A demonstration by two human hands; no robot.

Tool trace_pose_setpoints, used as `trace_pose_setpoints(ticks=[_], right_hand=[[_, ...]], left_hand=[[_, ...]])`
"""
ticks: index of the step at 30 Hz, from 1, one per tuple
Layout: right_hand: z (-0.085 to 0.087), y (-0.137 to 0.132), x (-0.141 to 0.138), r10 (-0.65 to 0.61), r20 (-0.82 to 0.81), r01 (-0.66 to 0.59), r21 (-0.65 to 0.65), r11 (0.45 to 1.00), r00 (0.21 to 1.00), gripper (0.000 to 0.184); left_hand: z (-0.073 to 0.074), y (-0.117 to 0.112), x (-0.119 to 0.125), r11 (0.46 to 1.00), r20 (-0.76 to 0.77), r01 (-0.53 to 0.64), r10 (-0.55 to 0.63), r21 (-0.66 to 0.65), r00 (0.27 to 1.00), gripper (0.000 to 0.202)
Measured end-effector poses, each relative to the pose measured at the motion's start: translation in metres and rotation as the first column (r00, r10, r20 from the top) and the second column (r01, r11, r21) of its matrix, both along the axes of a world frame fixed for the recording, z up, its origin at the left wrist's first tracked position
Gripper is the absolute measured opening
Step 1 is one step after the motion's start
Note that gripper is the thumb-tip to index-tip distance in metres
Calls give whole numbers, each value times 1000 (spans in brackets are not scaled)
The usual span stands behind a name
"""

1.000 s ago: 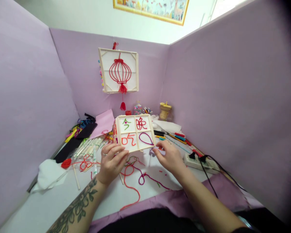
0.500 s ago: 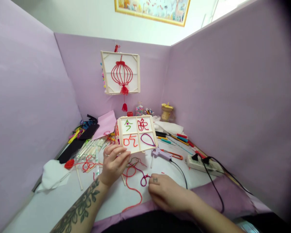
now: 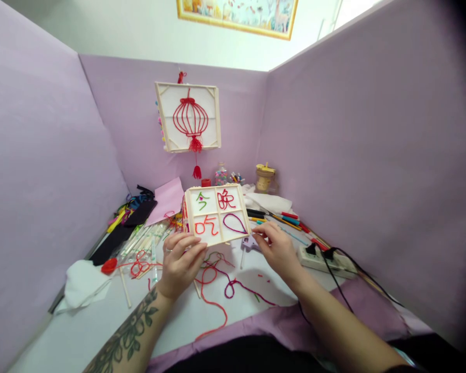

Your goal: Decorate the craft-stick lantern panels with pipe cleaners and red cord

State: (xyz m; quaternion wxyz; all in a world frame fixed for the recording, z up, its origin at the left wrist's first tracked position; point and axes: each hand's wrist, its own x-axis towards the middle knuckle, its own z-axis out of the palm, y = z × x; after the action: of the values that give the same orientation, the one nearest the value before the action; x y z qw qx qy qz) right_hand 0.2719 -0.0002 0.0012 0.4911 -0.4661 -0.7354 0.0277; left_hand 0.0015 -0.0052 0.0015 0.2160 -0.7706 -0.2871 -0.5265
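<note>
A pale wooden frame with four white panes is tilted up above the desk; red and green cord characters fill three panes and a purple cord loop lies in the fourth. My left hand grips the frame's lower left edge with closed fingers. My right hand is at the frame's lower right corner, fingers pinched together; what they hold is too small to name. Under that hand lies a lilac glue gun, mostly hidden. Loose red and purple cords trail over the white desk below the frame.
A framed red cord lantern hangs on the back partition. Coloured sticks and pens, a power strip with black cables, a small jar, pink paper and white cloth crowd the desk. Lilac partitions close three sides.
My right hand, which had dropped to the loose cords near the desk's front edge, has come back up to the frame's lower right corner, covering the glue gun. The left hand kept its grip.
</note>
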Motion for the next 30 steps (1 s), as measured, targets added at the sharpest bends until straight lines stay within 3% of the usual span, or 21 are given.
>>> trace_pose_setpoints(ticks=[5, 9, 13, 17, 26, 28, 30], right_hand=[[0, 0, -3, -4, 18, 3, 41, 999, 1000, 15], [3, -1, 0, -82, 15, 82, -49, 995, 997, 24], [5, -1, -4, -95, 146, 121, -181, 976, 985, 36], [0, 1, -9, -89, 256, 137, -179, 974, 963, 32], [-14, -1, -6, 40, 488, -1, -80, 997, 872, 26], [-13, -16, -14, 146, 566, -124, -78, 989, 811, 25], [-10, -34, -24, 352, 636, -351, -133, 927, 687, 24]], left_hand=[[1, 0, 0, 1000, -3, -5, 5, 3, 1000, 30], [-1, 0, 0, 1000, 0, -11, 11, -2, 1000, 28], [-1, 1, 0, 1000, -6, -9, 9, 7, 1000, 29], [0, 0, 0, 1000, -7, -15, 15, 2, 1000, 29], [1, -1, 0, 1000, -2, -8, 8, -2, 1000, 32], [1, -1, 0, 1000, -6, -6, 6, -3, 1000, 32], [1, -1, 0, 1000, -9, -4, 4, -2, 1000, 32]])
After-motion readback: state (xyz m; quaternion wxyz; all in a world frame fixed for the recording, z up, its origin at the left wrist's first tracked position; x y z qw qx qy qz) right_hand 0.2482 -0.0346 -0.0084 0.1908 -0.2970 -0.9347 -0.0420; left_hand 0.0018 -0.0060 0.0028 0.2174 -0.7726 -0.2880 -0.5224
